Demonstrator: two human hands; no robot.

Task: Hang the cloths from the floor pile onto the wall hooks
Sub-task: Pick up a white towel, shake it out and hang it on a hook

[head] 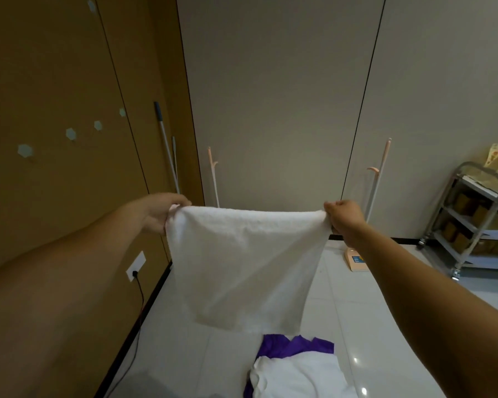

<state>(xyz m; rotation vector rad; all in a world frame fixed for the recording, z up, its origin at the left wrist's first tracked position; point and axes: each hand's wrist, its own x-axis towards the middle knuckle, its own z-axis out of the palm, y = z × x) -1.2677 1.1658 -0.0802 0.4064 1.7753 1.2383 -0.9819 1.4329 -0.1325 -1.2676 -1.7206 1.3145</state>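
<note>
Both bare arms reach forward, spread apart. The left hand (161, 214) and right hand (342, 215) each pinch a top corner of the white cloth (242, 262).

Grip: left hand (158, 214) and right hand (342, 215), white terry towel (242, 268) hanging between. Below grip, purple-and-white cloth pile (296, 366) on pale tiled floor (385, 297). Pale hexagonal wall hooks (71, 134) left of grip; steel shelf trolley (482, 165) right.
</note>
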